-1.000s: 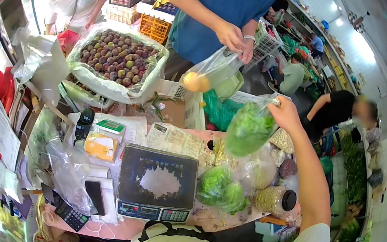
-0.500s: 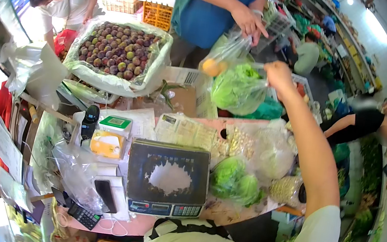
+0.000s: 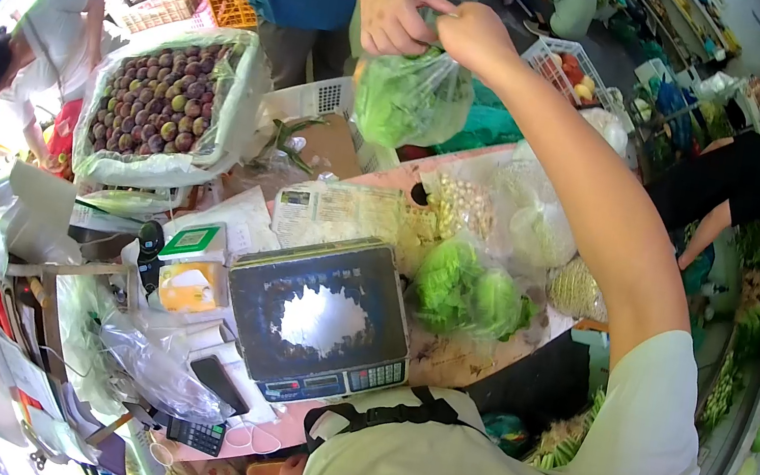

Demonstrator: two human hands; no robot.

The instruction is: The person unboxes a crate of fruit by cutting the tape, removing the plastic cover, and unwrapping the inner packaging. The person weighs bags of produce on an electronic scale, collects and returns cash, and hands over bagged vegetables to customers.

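Observation:
My right hand [image 3: 476, 39] reaches far forward, its fingers closed on the top of a clear plastic bag of lettuce [image 3: 409, 103]. The bag hangs above the far side of the counter. A hand [image 3: 395, 16] of the person in blue touches my fingers and the bag's top. Low in the view, part of my left hand [image 3: 291, 472] shows by the counter's near edge; its fingers are hidden. Between my body and the bag stands a weighing scale [image 3: 248, 316] with a bare, worn platform. Another bagged lettuce [image 3: 452, 284] lies to its right.
A lined crate of plums [image 3: 158, 98] stands at the far left. Left of the scale are a phone [image 3: 219, 385], a calculator [image 3: 196, 435], a yellow tissue pack [image 3: 188, 287] and loose plastic bags [image 3: 161, 367]. A person in black [image 3: 721, 187] bends at the right.
My right hand has carried the bagged lettuce forward and left to the person in blue, whose hand now meets mine. The view has turned, shifting the counter's things.

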